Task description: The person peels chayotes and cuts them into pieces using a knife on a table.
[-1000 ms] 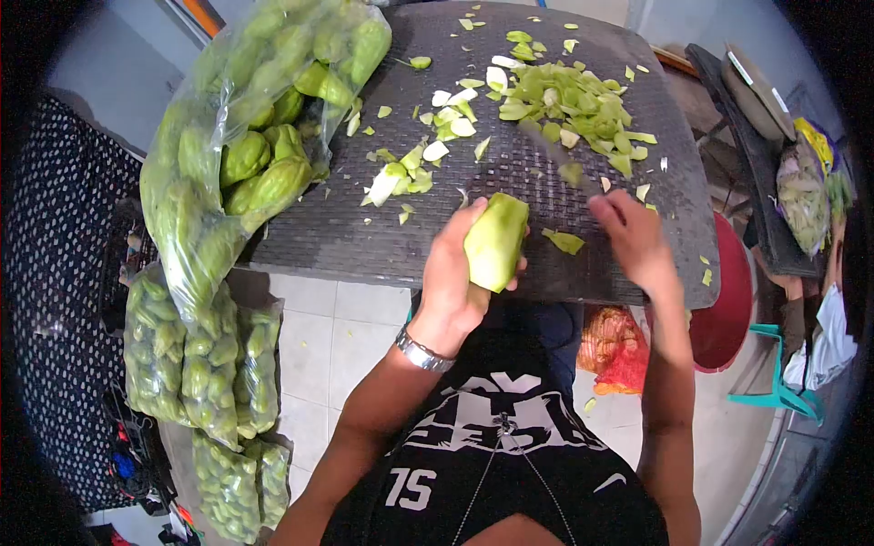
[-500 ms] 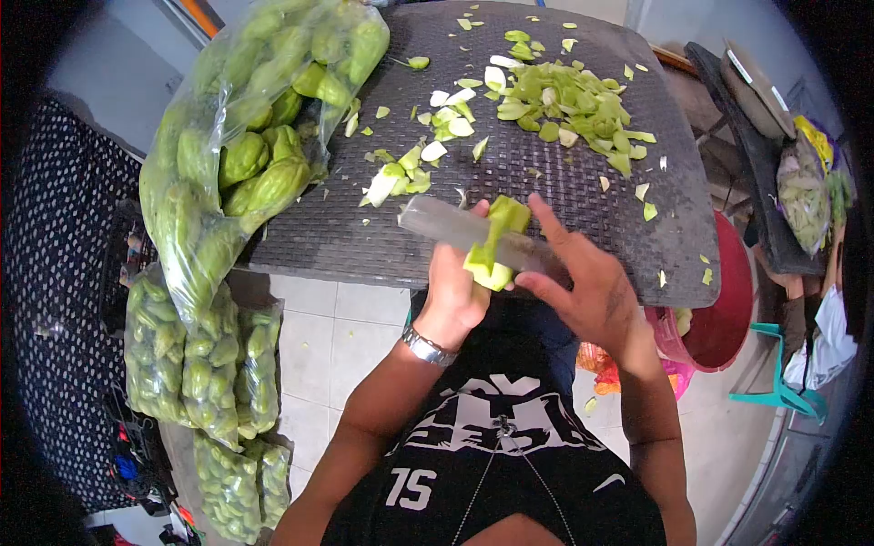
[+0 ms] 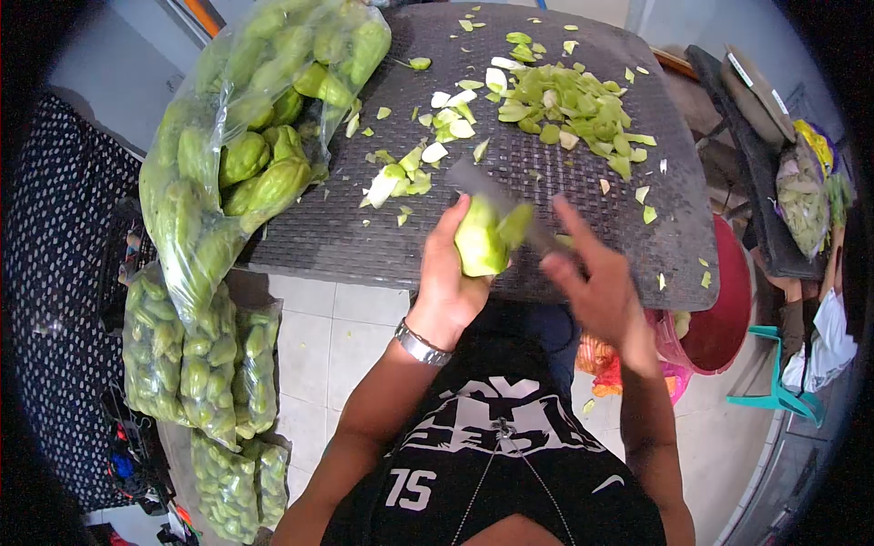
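My left hand (image 3: pixel 451 278) is wrapped round a partly peeled chayote (image 3: pixel 480 244), its pale green flesh showing, above the near edge of the table. In my right hand (image 3: pixel 596 287) is a knife (image 3: pixel 501 202), gripped at its handle, which the fingers mostly cover. The blade, blurred by motion, slants up to the left beside the chayote's right side. A strip of green peel (image 3: pixel 516 225) hangs against the blade. Past the hands lie a heap of green peelings (image 3: pixel 574 105) and a smaller scatter of pale peel pieces (image 3: pixel 401 179).
A large clear bag of chayotes (image 3: pixel 241 155) covers the left of the dark woven-pattern table (image 3: pixel 319 246). More filled bags (image 3: pixel 205 364) stand below it. At right are a red tub (image 3: pixel 724 309), a teal stool (image 3: pixel 778 387) and a dark bench (image 3: pixel 746 155) with bagged vegetables.
The knife blade has come off the chayote's front, turning more upright and away, carrying peel rightward. My left hand has tilted the chayote, exposing more pale flesh.
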The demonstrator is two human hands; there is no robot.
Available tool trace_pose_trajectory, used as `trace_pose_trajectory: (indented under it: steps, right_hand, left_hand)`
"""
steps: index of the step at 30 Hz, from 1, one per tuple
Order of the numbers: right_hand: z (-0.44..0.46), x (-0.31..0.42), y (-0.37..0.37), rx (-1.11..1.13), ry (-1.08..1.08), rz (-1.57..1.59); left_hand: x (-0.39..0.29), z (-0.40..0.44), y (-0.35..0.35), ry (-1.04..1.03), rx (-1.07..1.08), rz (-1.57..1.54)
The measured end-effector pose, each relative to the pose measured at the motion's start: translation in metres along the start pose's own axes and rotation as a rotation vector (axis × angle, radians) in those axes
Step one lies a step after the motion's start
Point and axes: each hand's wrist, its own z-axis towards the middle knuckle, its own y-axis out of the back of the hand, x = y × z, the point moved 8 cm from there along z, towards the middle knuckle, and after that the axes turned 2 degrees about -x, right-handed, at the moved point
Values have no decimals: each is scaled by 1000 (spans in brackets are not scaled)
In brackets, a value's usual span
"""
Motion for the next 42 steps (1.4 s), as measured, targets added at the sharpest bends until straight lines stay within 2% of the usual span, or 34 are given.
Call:
trace_pose_trajectory:
  steps: [2,4,6,7,10,13,16,17,19,22,23,26,27,30,31,36,40,42]
  right_hand:
    - [-13,34,-16,43,114,-23]
    - [-21,51,-23,134,77,-72]
    - [-21,51,-26,136,59,-114]
    - [-21,50,-25,135,49,-136]
    - [-21,53,-23,113,104,-174]
    - [-16,52,-18,123,95,-210]
    - [0,30,-8,-21,182,-185]
    - [8,-4,-1,-14,-11,-125]
    - [16,-64,14,10,-384,-2]
    - [17,-64,32,0,-469,-174]
    - [17,-58,30,25,-471,-140]
    - [10,-20,8,86,-282,-5]
    - [7,0,0,227,-390,45]
    - [-1,36,-18,98,-34,125]
    - [-3,36,-22,128,-62,137]
    - [-3,39,-23,112,32,133]
    - [-1,39,-23,150,24,71]
    - [3,30,-20,39,109,-4]
  left_hand:
    - [9,0,0,68,80,-153]
    - [12,-2,-4,92,101,-152]
    - [15,3,-6,150,212,-190]
    - [14,1,-3,88,126,-134]
    - [19,4,-10,166,257,-207]
    - [18,-2,-12,103,129,-221]
    - [8,-4,-1,-158,-96,-47]
    - [12,3,-2,19,95,-45]
    - [11,0,-5,74,58,-62]
    - [4,0,-8,29,-7,-20]
    - [2,1,-8,16,-30,4]
    - [1,2,-7,-8,-102,31]
    - [3,2,-5,-12,-132,33]
    - [10,13,4,-70,13,-41]
    - [11,12,2,-75,62,-34]
    - [13,7,-2,-19,-11,-67]
    - [15,6,-4,11,-32,-98]
    - [7,3,-1,-192,-153,3]
